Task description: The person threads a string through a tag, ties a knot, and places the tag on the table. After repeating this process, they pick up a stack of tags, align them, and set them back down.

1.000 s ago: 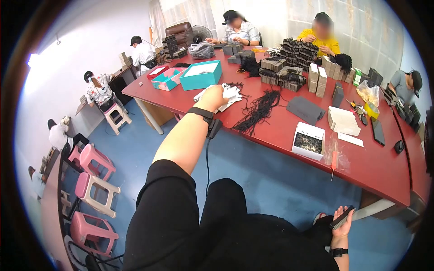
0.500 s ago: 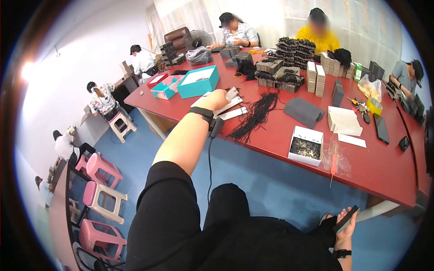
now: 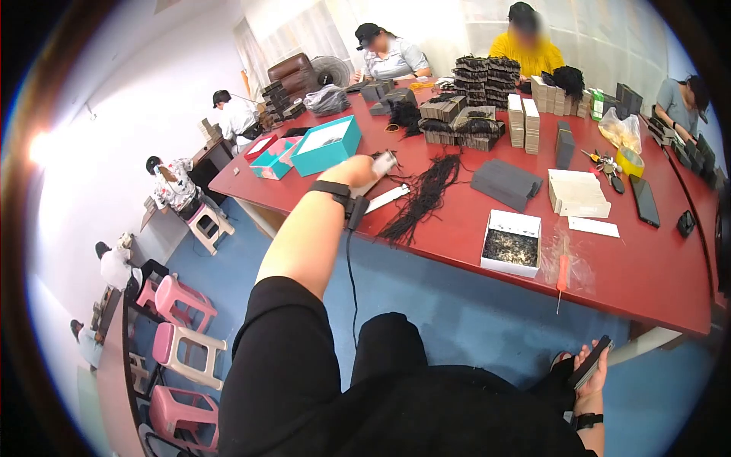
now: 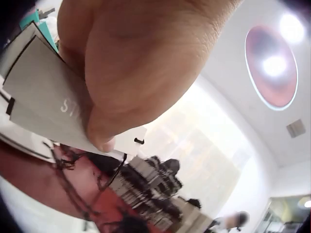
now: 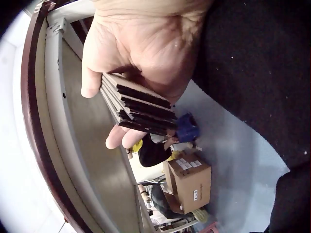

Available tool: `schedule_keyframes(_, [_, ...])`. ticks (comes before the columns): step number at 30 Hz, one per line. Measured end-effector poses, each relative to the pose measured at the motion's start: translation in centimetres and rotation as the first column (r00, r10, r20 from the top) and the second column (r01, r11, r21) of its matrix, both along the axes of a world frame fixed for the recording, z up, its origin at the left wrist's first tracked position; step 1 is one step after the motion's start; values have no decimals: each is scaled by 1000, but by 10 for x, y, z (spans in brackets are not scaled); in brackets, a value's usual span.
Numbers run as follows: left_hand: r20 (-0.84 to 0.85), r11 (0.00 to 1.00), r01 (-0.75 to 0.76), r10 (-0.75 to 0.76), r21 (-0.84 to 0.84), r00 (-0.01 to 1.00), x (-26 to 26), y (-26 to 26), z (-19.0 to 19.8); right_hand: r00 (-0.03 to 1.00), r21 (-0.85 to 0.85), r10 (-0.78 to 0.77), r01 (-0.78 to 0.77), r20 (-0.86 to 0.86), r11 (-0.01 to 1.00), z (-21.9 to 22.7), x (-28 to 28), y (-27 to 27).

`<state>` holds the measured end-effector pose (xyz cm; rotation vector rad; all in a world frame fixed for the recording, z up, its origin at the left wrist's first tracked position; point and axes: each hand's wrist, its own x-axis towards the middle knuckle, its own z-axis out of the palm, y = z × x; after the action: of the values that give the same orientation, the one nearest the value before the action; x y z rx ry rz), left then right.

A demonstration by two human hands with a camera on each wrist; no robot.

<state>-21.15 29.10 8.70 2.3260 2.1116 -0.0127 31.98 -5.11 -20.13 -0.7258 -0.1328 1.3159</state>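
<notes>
Near the table's front left edge, my left hand (image 3: 356,171) pinches some pale hang tags (image 4: 53,92). The left wrist view shows the thumb against the tags, pale lettering on the top one and a thin black cord at the punched end. Beside this hand a white tag (image 3: 388,199) lies on the table, with a bundle of black cords (image 3: 426,194) to its right. Low at the right, below table height, my right hand (image 3: 592,381) holds a small stack of black-edged tags (image 5: 138,104), palm turned up, thumb on one side and fingertips on the other.
A teal box (image 3: 327,146) stands beyond my left hand. Dark card stacks (image 3: 461,126), grey cards (image 3: 506,184), a pale card stack (image 3: 577,194) and a white box (image 3: 511,242) sit farther right. An orange-handled awl (image 3: 563,270) overhangs the edge. Several people work around the room.
My left hand has gathered some of the spread white tags and raised one end of them; a white tag now lies apart. In my right hand the stack points more upward.
</notes>
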Motion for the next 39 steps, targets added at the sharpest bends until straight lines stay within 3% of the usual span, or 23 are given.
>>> schedule_keyframes(2, [135, 1000, 20, -23, 21, 991, -1, -4, 21, 999, 39, 37, -37, 1, 999, -6, 3, -1])
schedule_keyframes(4, [146, 988, 105, -87, -118, 985, 13, -28, 34, 999, 34, 32, -32, -1, 999, -5, 4, -1])
schedule_keyframes(6, [-127, 964, 163, -193, -211, 973, 22, -27, 6, 1000, 36, 27, -27, 0, 999, -3, 1, 0])
schedule_keyframes(7, [-251, 978, 110, -153, -177, 956, 25, -40, -5, 1000, 32, 28, -28, 2, 999, -1, 1, 0])
schedule_keyframes(8, [-182, 989, 130, -140, -65, 973, 26, -45, -12, 1000, 30, 27, -27, 5, 999, 0, 1, 1])
schedule_keyframes(13, [-64, 994, 48, -55, -98, 996, 21, -43, -10, 999, 41, 46, -46, 2, 998, -4, -2, 0])
schedule_keyframes(17, [-51, 993, 101, -104, -55, 993, 21, -49, -10, 999, 40, 49, -50, 21, 998, -4, 0, -2])
schedule_keyframes(19, [-121, 938, 225, -199, 263, 972, 12, -40, -33, 999, 60, 53, -53, 6, 997, -8, 2, -2])
schedule_keyframes(20, [-124, 940, 222, -196, 260, 973, 7, -38, -46, 998, 69, 61, -61, -2, 996, -10, 2, -4])
schedule_keyframes(22, [-295, 912, 244, -146, 329, 944, 0, -35, -70, 997, 76, 73, -72, -2, 994, -10, 0, -4])
schedule_keyframes(23, [-212, 927, 222, -162, 303, 964, -2, -38, -73, 997, 87, 77, -77, 0, 993, -9, 0, -4])
schedule_keyframes(27, [-140, 964, 118, -86, 240, 986, 1, -41, -65, 996, 74, 83, -84, 5, 994, -9, 0, -6])
schedule_keyframes(29, [-50, 989, 79, -73, 124, 996, 3, -44, -54, 997, 51, 73, -73, 9, 996, -6, -2, -6])
schedule_keyframes(30, [-48, 989, 79, -73, 128, 996, -1, -38, -54, 997, 55, 73, -73, 12, 996, -6, -1, -6])
schedule_keyframes(32, [6, 897, 60, -69, 439, 998, -10, -28, -58, 998, 48, 63, -64, 17, 997, -8, 0, -7])
schedule_keyframes(33, [5, 896, 59, -68, 440, 998, -12, -27, -60, 998, 50, 64, -65, 16, 997, -8, -1, -7])
schedule_keyframes(35, [-121, 931, -55, 105, 362, 987, -12, -26, -64, 998, 72, 58, -59, 19, 996, -7, -2, -6])
schedule_keyframes(39, [-114, 929, -103, 152, 354, 982, 0, -29, -71, 998, 53, 69, -70, 14, 996, -8, -2, -5])
